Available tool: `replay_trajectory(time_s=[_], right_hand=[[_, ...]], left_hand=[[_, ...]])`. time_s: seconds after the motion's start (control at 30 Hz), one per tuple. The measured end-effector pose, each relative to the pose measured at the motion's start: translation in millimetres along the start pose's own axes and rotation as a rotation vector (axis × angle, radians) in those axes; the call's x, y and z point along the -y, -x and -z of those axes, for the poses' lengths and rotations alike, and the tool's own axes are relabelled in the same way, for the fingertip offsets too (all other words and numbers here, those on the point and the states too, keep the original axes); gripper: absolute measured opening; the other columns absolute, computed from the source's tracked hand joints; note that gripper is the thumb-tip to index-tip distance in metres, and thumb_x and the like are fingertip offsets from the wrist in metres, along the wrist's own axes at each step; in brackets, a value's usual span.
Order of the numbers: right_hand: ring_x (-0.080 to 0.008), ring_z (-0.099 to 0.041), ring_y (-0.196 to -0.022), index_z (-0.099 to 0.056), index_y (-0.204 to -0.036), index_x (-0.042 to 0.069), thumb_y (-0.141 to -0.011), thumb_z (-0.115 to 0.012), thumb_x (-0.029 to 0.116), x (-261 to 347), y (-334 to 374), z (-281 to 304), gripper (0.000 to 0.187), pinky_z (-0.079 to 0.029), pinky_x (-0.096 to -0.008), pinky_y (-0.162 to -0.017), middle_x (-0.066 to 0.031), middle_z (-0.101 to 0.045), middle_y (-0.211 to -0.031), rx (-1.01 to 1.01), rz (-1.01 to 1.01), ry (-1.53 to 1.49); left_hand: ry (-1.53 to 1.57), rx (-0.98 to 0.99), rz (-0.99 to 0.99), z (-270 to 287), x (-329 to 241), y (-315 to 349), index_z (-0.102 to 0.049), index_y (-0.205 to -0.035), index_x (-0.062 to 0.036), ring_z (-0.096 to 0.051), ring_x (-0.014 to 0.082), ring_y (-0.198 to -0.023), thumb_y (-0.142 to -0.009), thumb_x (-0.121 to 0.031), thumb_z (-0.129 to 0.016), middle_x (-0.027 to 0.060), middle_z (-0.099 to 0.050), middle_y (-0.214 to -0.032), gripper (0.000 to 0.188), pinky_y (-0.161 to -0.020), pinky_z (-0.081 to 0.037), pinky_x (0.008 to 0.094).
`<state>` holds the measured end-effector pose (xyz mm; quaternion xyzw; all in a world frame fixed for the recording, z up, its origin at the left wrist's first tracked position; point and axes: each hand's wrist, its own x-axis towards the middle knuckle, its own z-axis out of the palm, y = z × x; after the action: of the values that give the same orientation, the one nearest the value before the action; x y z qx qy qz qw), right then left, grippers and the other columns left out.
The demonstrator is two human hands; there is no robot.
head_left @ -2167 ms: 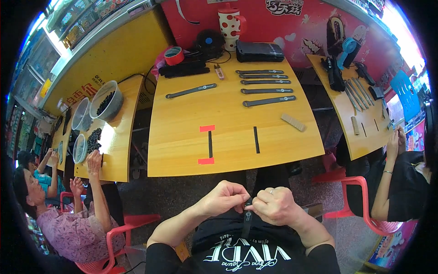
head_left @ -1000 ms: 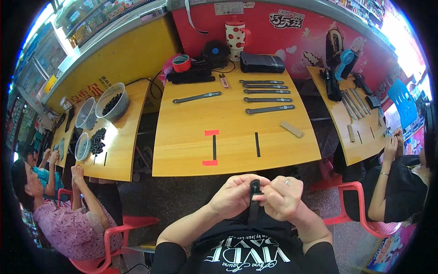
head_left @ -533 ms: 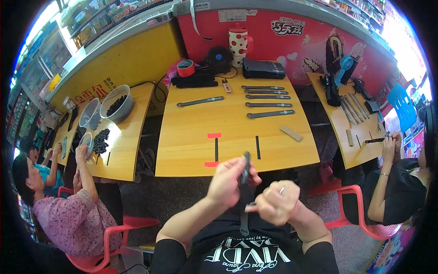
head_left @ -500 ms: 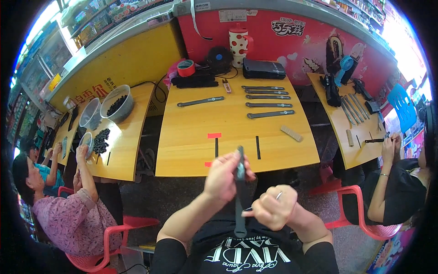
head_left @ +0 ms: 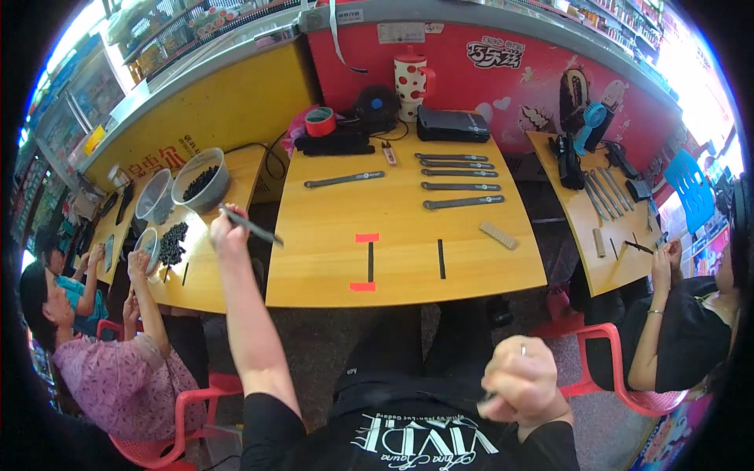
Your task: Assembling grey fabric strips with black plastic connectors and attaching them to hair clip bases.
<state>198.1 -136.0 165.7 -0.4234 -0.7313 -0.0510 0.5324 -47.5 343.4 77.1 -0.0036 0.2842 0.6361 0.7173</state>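
Here your left hand (head_left: pixel 228 229) is raised out to the left at the end of a stretched arm, its fingers closed around one end of a thin dark strip (head_left: pixel 251 226), which slants down to the right and ends in the air just short of the left edge of the yellow table (head_left: pixel 408 275) in front of you. Your right hand (head_left: pixel 522 385) sits low by your chest, curled into a fist above your black shirt; something thin seems pinched in it, but you cannot tell what it is.

On the table, five dark flat strips (head_left: pixel 459 180) lie in a row one below the other at the far right, and a sixth strip (head_left: pixel 344 180) lies alone to their left. Nearer you, a black tape line (head_left: pixel 370 261) runs between two red tape marks (head_left: pixel 366 237), with a second black line (head_left: pixel 441 259) to its right and a small tan block (head_left: pixel 499 235) beyond that. At the far edge stand a roll of red tape (head_left: pixel 320 121), a black case (head_left: pixel 453 124) and a spotted mug (head_left: pixel 413 77).

On the table to your left a grey bowl (head_left: pixel 201 179) holds small dark pieces, and a seated person (head_left: pixel 102 369) works beside it. Another person (head_left: pixel 691 330) sits at the table on your right
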Motion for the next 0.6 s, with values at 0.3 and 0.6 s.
replay_trajectory(time_s=[0.3, 0.6], right_hand=[[-0.0246, -0.047, -0.045, -0.05, -0.066, -0.001, -0.088, -0.066, 0.008, -78.8, -59.7, -41.1, 0.028, -0.034, -0.0311, -0.044, -0.0124, -0.045, -0.055, -0.142, -0.345, 0.133], [-0.0039, -0.035, -0.054, -0.055, -0.074, -0.001, -0.092, -0.063, 0.01, -123.0, -76.6, -53.6, 0.022, -0.029, -0.0234, -0.047, 0.0035, -0.042, -0.058, -0.34, -0.541, -0.018]], left_hand=[[-1.217, 1.068, 0.16, -15.7, 88.2, 220.9, -0.06, -0.119, -0.0025, -0.041, -0.0002, -0.051, -0.079, -0.01, -0.077, -0.0074, -0.051, -0.067, 0.045, -0.045, -0.032, 0.0167], [-1.688, 1.149, 0.324, -23.4, 85.8, 202.9, -0.069, -0.078, -0.0008, -0.048, 0.0031, -0.053, -0.082, -0.016, -0.073, -0.004, -0.056, -0.059, 0.016, -0.049, -0.039, 0.0229]])
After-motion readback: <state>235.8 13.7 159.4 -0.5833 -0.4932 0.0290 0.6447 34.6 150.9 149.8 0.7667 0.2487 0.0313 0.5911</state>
